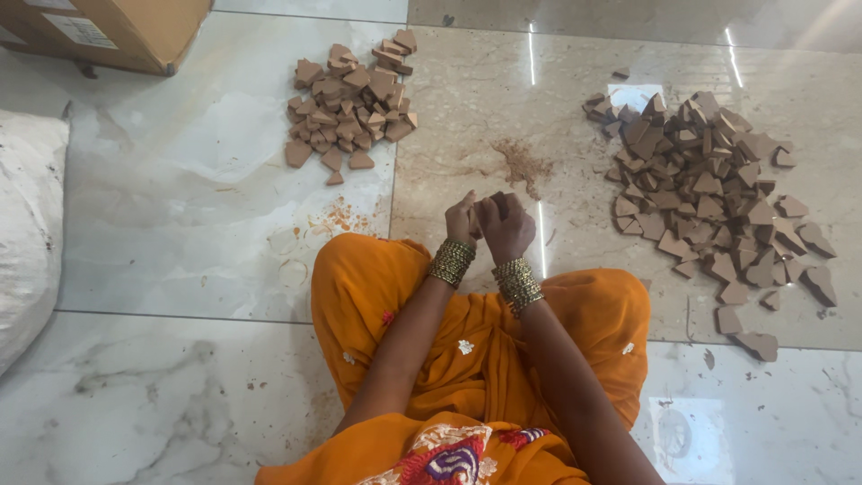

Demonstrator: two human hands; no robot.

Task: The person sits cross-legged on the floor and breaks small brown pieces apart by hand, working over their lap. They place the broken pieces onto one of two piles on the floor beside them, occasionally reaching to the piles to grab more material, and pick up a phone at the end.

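**Both hands bunched over one small brown piece, crumbs already on the floor**

The left hand (461,218) and the right hand (505,224) are pressed together in front of the knees, fingers curled inward around what looks like a small brown clay-coloured piece (493,205); it is mostly hidden by the knuckles, so how firmly it is pinched I cannot tell. It is held above the pale glossy marble floor (180,224), not resting on it.

The likely trouble: the piece looks brittle, and too hard a squeeze could snap or crumble it. The smear of reddish-brown dust (523,164) just beyond the hands suggests that these pieces shed. A slip would drop it on hard tile.

To the right lies a wide, loose scatter of flat brown triangular pieces (709,189), some strays near the right knee. Further off to the left sits a tighter heap of similar brown pieces (353,103). A cardboard box (135,31) and a white sack (27,224) stand well apart; nothing blocks either pile
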